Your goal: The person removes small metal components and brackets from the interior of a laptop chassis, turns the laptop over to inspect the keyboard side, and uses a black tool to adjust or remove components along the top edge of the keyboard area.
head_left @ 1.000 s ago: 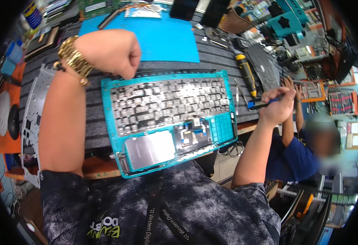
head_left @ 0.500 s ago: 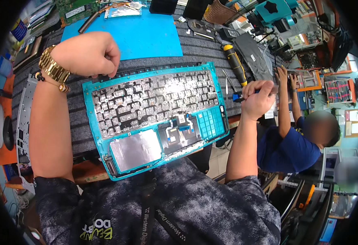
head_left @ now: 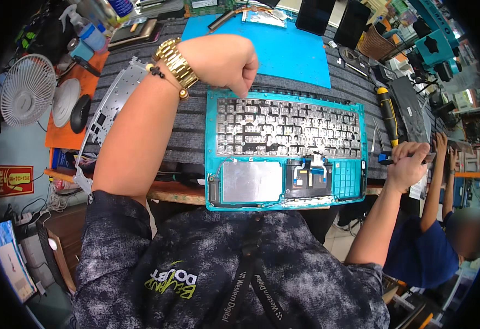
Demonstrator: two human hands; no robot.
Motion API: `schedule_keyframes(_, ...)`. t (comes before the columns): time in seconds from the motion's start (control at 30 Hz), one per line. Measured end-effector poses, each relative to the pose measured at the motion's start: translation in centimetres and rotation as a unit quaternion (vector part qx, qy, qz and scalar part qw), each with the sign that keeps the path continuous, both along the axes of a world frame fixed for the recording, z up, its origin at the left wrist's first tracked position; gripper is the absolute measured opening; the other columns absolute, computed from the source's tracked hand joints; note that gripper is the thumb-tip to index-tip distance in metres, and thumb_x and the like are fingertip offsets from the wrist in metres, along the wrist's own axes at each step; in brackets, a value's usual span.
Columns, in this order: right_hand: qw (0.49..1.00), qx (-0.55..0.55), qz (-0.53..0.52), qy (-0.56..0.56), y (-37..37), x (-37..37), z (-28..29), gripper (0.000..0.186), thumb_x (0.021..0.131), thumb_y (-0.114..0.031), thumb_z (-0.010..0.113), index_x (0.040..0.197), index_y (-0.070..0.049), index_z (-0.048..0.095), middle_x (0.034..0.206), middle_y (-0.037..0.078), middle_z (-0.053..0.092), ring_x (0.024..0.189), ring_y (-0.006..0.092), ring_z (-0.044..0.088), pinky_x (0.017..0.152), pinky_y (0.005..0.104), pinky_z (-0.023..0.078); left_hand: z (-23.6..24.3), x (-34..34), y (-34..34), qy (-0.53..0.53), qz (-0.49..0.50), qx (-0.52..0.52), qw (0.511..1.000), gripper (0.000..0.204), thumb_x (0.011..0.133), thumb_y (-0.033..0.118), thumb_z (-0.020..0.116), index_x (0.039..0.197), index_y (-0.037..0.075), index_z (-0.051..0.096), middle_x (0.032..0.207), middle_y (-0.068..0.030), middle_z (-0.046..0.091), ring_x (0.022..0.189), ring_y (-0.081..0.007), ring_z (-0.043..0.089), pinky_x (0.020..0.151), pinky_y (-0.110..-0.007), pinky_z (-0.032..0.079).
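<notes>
The teal laptop case (head_left: 212,120) lies in the middle of the frame with its inside facing up, the silver keyboard back (head_left: 289,126) in its upper half and a shiny plate (head_left: 252,182) at its lower left. A second ago it sat lower and more to the left, and it leaned up to the right; now it looks almost level. The blue mat (head_left: 300,52) has slid over in the same way, so I think the view turned more than the case moved. Its long side runs from left to right, its black strip points to the top of the frame, and its bottom edge hangs over the front of the desk (head_left: 175,192). The left hand (head_left: 226,60) is still at the case's top edge, near the upper left corner, so the work there seems not done. Its fingers are bent and close together, but I cannot tell if they pinch something small. The right hand (head_left: 407,167), to the right of the case, is more curled than a second ago and seems wrapped around a blue and black thing (head_left: 383,158). Just above it lies a yellow and black screwdriver (head_left: 387,115). Far to the left, a holey silver panel (head_left: 108,104) lies behind the left arm.
</notes>
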State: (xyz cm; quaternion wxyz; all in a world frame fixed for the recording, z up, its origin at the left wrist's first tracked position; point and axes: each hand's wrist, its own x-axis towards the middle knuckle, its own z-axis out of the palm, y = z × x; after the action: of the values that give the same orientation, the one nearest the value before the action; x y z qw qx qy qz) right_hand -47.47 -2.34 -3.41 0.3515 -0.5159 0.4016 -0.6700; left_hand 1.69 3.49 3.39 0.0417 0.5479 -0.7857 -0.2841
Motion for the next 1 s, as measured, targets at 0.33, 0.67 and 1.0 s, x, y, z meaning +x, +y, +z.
schedule_keyframes(0.33,0.999,-0.005,0.032,-0.013,-0.7,-0.3,-0.4,0.057,0.126,-0.046,0.058,0.085,-0.008,0.048,0.062,0.005,0.044,0.048,0.0171,0.041,0.045,0.0341,0.031,-1.8,0.1,4.0,0.106,0.086,-0.093,0.986,0.016,0.098,0.005,0.071,0.105,-0.002,0.083,0.086,-0.0073,0.079,0.076,-0.0138,0.071,0.071,-0.032,0.058)
schedule_keyframes(0.67,0.992,0.086,0.085,0.025,0.4,1.1,2.1,0.036,0.126,-0.041,0.054,0.112,-0.007,0.059,0.078,0.005,0.052,0.059,0.0127,0.045,0.052,0.0290,0.035,-4.0,-0.4,7.4,0.240,0.142,-0.123,0.952,0.017,0.110,0.013,0.078,0.114,-0.003,0.084,0.087,-0.0045,0.079,0.081,-0.0109,0.072,0.071,-0.031,0.060)
schedule_keyframes(1.0,0.888,0.097,0.278,0.354,6.9,11.9,6.8,0.040,0.109,0.003,0.063,0.148,-0.005,0.059,0.124,0.008,0.067,0.095,0.0110,0.061,0.089,0.0282,0.053,-5.7,2.4,7.7,0.237,0.174,-0.129,0.947,0.023,0.109,0.013,0.078,0.125,-0.002,0.081,0.099,-0.0058,0.078,0.090,-0.0142,0.075,0.080,-0.032,0.062)
